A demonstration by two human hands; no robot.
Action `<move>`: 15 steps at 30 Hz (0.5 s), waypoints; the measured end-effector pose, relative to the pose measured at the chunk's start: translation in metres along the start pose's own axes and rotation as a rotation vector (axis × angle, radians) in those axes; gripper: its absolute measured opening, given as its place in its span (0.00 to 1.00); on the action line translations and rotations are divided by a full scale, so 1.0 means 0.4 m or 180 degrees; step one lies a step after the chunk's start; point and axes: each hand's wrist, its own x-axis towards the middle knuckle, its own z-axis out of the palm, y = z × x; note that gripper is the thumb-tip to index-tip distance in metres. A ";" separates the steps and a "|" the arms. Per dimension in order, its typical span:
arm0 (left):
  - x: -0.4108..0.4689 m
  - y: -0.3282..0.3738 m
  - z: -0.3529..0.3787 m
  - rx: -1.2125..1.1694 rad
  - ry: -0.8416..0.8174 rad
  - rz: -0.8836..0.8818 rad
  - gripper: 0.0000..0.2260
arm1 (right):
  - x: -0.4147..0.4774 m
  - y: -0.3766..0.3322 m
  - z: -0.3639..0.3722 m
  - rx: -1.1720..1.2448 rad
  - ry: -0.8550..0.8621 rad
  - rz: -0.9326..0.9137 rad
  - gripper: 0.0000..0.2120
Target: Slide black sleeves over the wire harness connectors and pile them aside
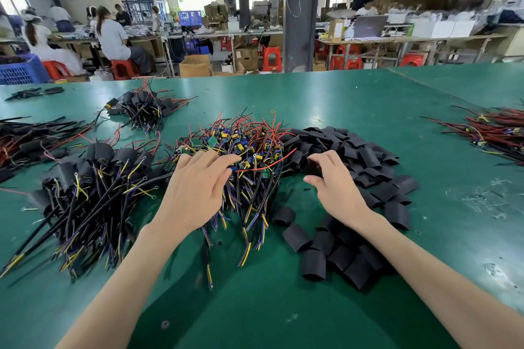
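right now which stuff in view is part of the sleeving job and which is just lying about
In the job: bare harnesses under the left hand; black sleeves, one in the right hand; sleeved pile.
Lying about: rubber band; red-wire bundle; blue crate.

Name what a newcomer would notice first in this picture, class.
The colourful tangle of wire harnesses at the centre of the green table stands out first, and the left hand pinches into it. To its right lies a heap of black sleeves, where the right hand grips a sleeve. To its left sits the sleeved pile.
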 end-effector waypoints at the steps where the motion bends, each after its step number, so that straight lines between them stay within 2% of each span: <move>1: -0.001 0.001 -0.002 0.0010 0.0002 -0.0013 0.19 | 0.000 -0.002 -0.003 0.0013 0.0035 0.0016 0.17; 15: -0.008 0.012 0.003 0.0364 0.0130 0.0046 0.14 | -0.004 -0.025 -0.020 0.0182 0.0293 0.0022 0.16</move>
